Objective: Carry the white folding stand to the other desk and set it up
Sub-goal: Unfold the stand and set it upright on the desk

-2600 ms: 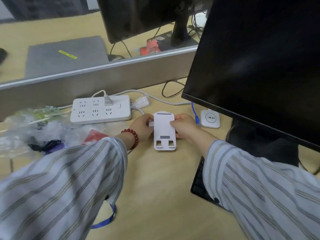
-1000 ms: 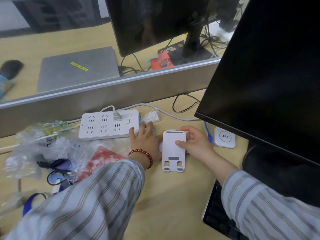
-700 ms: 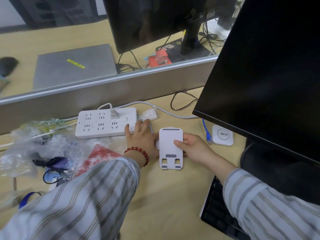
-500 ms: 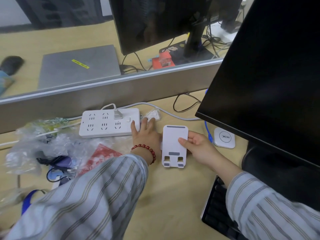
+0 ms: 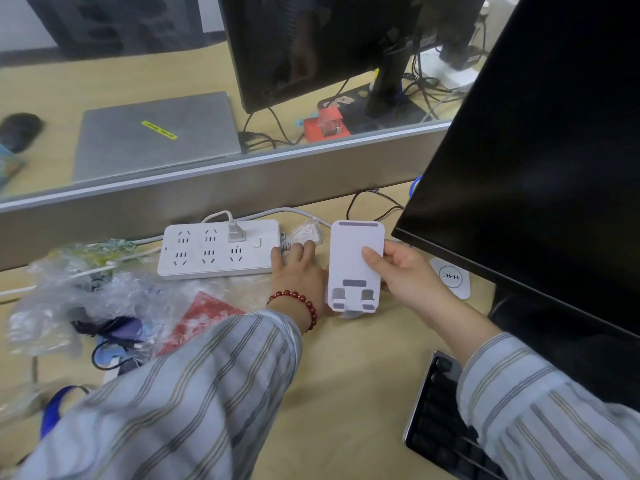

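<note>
The white folding stand (image 5: 353, 265) stands tilted upright on the wooden desk (image 5: 339, 382), its two small lips at the bottom facing me. My right hand (image 5: 405, 275) grips its right edge, thumb on the front panel. My left hand (image 5: 298, 275), with a red bead bracelet, rests flat on the desk just left of the stand, fingers spread toward the power strip; whether it touches the stand's base I cannot tell.
A white power strip (image 5: 218, 251) lies behind my left hand. Crumpled plastic bags and cables (image 5: 93, 299) fill the left. A large black monitor (image 5: 540, 161) overhangs the right, with a white puck (image 5: 450, 277) beneath and a keyboard (image 5: 446, 434) below. A grey partition (image 5: 207, 188) backs the desk.
The stand's panel has been raised more upright. My left hand left the stand and went flat on the desk beside it; my right hand still holds the right edge.
</note>
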The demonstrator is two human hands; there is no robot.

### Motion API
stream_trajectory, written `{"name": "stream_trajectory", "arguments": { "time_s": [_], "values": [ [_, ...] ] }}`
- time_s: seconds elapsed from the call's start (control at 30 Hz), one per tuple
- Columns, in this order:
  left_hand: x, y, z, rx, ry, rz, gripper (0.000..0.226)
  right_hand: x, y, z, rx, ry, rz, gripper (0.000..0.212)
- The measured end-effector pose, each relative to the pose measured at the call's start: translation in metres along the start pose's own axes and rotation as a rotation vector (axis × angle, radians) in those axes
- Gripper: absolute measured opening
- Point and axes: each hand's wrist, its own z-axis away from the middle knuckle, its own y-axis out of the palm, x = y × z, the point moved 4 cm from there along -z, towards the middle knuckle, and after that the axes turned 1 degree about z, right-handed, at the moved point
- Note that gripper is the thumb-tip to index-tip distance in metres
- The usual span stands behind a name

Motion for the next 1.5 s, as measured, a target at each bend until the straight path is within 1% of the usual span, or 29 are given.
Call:
{"name": "stream_trajectory", "arguments": {
  "time_s": [0.07,0.1,0.17,0.23,0.3,0.43,0.6,0.7,0.8,0.93,1.0,1.1,1.33,1.5],
  "values": [
    [0.000,-0.001,-0.001,-0.008,0.006,-0.012,0.050,-0.004,0.002,0.002,0.014,0.066,0.034,0.021],
    [0.000,-0.001,-0.002,0.011,0.003,-0.003,0.050,-0.005,0.002,0.003,0.010,0.083,0.039,0.023],
    [0.000,0.000,-0.002,0.053,0.002,0.005,0.054,-0.001,0.003,0.005,-0.021,0.072,0.068,0.019],
    [0.000,-0.001,-0.003,0.061,0.004,-0.009,0.055,0.002,0.004,0.006,-0.039,0.058,0.094,0.016],
    [0.000,-0.002,-0.003,0.064,0.005,-0.021,0.051,0.003,0.005,0.006,-0.040,0.063,0.120,0.017],
    [0.002,-0.002,0.001,0.092,-0.009,0.002,0.053,0.005,0.005,0.007,-0.027,0.087,0.172,0.020],
    [0.002,-0.002,0.003,0.096,-0.006,0.004,0.057,0.004,0.005,0.004,-0.009,0.126,0.138,0.021],
    [0.002,-0.001,0.004,0.102,-0.009,0.004,0.059,0.003,0.008,0.003,-0.040,0.117,0.122,0.022],
    [0.003,-0.001,0.005,0.095,-0.006,0.005,0.058,0.001,0.008,0.004,-0.019,0.118,0.107,0.022],
    [0.001,-0.004,0.004,0.102,-0.016,0.001,0.061,-0.010,0.013,0.008,-0.008,0.210,-0.019,0.029],
    [0.002,-0.004,0.004,0.104,-0.022,-0.003,0.060,-0.013,0.017,0.011,-0.002,0.239,-0.107,0.028],
    [0.002,-0.005,0.004,0.102,-0.034,-0.001,0.058,-0.014,0.017,0.012,-0.002,0.217,-0.127,0.022],
    [0.001,-0.006,0.001,0.066,-0.052,-0.015,0.046,-0.013,0.017,0.014,-0.006,0.161,-0.074,0.023],
    [0.002,-0.004,-0.001,0.041,-0.054,-0.025,0.028,-0.011,0.016,0.018,-0.015,0.130,-0.093,0.023]
  ]
}}
